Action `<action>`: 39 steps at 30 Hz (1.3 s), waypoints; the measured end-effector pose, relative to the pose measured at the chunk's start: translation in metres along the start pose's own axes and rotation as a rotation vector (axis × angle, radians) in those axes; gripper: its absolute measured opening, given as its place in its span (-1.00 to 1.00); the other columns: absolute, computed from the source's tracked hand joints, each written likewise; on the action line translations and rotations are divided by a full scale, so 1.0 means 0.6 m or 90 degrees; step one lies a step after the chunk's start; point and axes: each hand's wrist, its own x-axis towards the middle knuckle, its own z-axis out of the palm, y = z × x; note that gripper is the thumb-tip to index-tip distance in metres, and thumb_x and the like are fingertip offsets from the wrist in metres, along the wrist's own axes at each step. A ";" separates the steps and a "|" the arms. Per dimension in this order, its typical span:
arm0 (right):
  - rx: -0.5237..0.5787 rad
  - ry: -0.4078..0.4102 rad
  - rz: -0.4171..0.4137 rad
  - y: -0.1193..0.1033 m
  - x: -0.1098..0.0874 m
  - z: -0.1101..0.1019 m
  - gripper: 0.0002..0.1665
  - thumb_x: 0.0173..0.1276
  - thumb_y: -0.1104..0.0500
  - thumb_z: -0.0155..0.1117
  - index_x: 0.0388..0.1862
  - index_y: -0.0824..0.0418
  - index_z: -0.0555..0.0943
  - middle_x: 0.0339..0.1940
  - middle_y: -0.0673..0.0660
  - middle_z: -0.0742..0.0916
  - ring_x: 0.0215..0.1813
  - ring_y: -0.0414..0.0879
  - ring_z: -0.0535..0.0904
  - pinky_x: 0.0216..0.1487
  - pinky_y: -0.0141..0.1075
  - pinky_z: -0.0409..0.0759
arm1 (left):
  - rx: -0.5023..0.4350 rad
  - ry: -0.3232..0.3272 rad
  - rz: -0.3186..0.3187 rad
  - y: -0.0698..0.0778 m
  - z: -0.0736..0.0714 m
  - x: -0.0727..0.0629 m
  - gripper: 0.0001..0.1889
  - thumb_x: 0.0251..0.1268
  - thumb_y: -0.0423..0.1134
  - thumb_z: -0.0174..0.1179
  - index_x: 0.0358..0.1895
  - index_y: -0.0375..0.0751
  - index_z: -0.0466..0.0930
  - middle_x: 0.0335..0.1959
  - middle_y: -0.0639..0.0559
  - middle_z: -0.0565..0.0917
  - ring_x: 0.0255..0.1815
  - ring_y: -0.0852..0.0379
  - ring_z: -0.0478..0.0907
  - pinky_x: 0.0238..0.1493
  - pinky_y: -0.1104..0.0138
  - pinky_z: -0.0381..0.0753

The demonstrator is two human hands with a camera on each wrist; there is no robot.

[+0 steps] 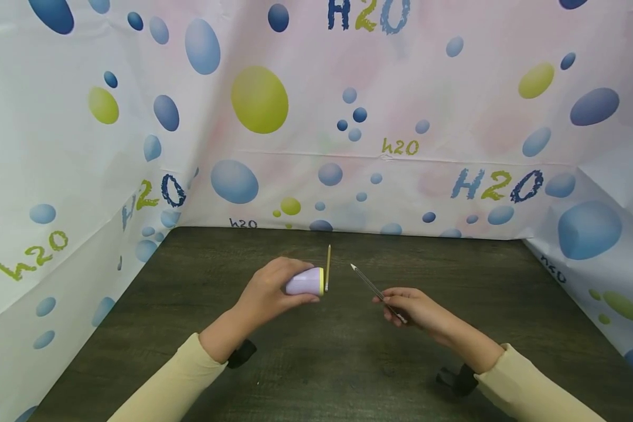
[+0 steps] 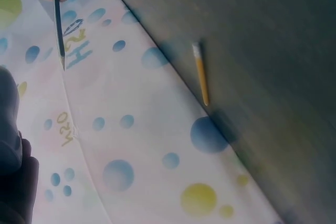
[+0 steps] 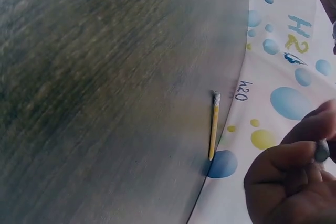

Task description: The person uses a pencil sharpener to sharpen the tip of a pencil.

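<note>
In the head view my left hand point(image 1: 269, 290) grips a small lavender cylinder point(image 1: 302, 282) with a yellow rim, lying sideways with the rim facing right. My right hand point(image 1: 414, 310) pinches a dark pencil point(image 1: 369, 282), its pale sharpened tip pointing up and left towards the cylinder. A yellow pencil point(image 1: 328, 266) lies on the dark table between the hands, its tip towards the back wall. The left wrist view shows the yellow pencil point(image 2: 202, 77) and part of the cylinder point(image 2: 7, 124). In the right wrist view, fingers point(image 3: 278, 177) hold the dark pencil's end point(image 3: 321, 151).
The dark wooden table point(image 1: 348, 375) meets a white backdrop point(image 1: 306, 135) printed with blue and green bubbles and H2O lettering. The backdrop also rises along the left and right sides. Black wrist straps point(image 1: 241, 354) show below both forearms.
</note>
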 end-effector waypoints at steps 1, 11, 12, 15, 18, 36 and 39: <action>0.002 -0.003 -0.001 0.000 0.001 -0.001 -0.41 0.68 0.08 -0.10 0.40 0.54 0.37 -0.36 -0.06 0.61 -0.41 -0.28 0.43 -0.32 -0.38 0.41 | 0.000 0.002 0.002 -0.001 0.001 -0.001 -0.41 -0.17 -0.17 0.66 0.02 -0.27 0.70 -0.08 -0.10 0.79 -0.10 0.02 0.70 -0.14 0.20 0.71; -0.001 -0.016 -0.002 0.001 0.013 -0.007 -0.38 0.69 0.08 -0.08 0.44 0.57 0.29 -0.30 -0.09 0.69 -0.33 -0.25 0.56 -0.25 -0.30 0.40 | -0.005 0.003 0.004 0.000 0.001 0.000 -0.42 -0.17 -0.16 0.67 0.01 -0.27 0.70 -0.08 -0.10 0.79 -0.09 0.01 0.71 -0.13 0.18 0.71; -0.002 -0.019 -0.003 0.001 0.014 -0.008 -0.37 0.69 0.09 -0.08 0.45 0.57 0.28 -0.28 -0.08 0.69 -0.32 -0.25 0.56 -0.26 -0.30 0.40 | -0.005 0.003 0.004 0.000 0.001 0.000 -0.42 -0.17 -0.16 0.67 0.01 -0.27 0.70 -0.08 -0.10 0.80 -0.09 0.01 0.71 -0.13 0.18 0.71; -0.004 -0.020 0.001 0.000 0.018 -0.011 -0.37 0.69 0.10 -0.07 0.47 0.57 0.27 -0.24 -0.06 0.71 -0.30 -0.26 0.58 -0.27 -0.33 0.46 | -0.005 0.000 0.002 0.000 0.001 0.000 -0.42 -0.16 -0.15 0.66 0.02 -0.27 0.70 -0.08 -0.10 0.79 -0.08 0.01 0.71 -0.13 0.19 0.71; -0.003 -0.019 0.008 -0.002 0.022 -0.015 -0.37 0.68 0.11 -0.05 0.47 0.58 0.26 -0.19 -0.02 0.72 -0.27 -0.26 0.60 -0.26 -0.34 0.55 | -0.003 -0.003 0.001 0.000 0.001 0.000 -0.42 -0.15 -0.14 0.66 0.02 -0.26 0.70 -0.08 -0.09 0.79 -0.08 0.01 0.71 -0.13 0.19 0.71; -0.026 0.029 0.046 -0.024 0.065 -0.044 -0.39 0.68 0.18 -0.06 0.52 0.56 0.21 0.16 0.34 0.62 -0.06 -0.18 0.61 -0.21 -0.33 0.71 | -0.006 -0.039 -0.028 -0.003 0.004 -0.003 -0.43 -0.10 -0.13 0.64 0.03 -0.26 0.70 -0.08 -0.09 0.79 -0.10 0.02 0.71 -0.17 0.22 0.71; -0.029 0.033 0.054 -0.024 0.078 -0.050 -0.38 0.68 0.18 -0.04 0.51 0.56 0.21 0.14 0.33 0.63 -0.07 -0.17 0.63 -0.19 -0.32 0.72 | -0.005 -0.046 -0.033 -0.005 0.007 -0.005 -0.45 -0.09 -0.14 0.64 0.03 -0.26 0.71 -0.07 -0.09 0.79 -0.09 0.01 0.71 -0.15 0.21 0.72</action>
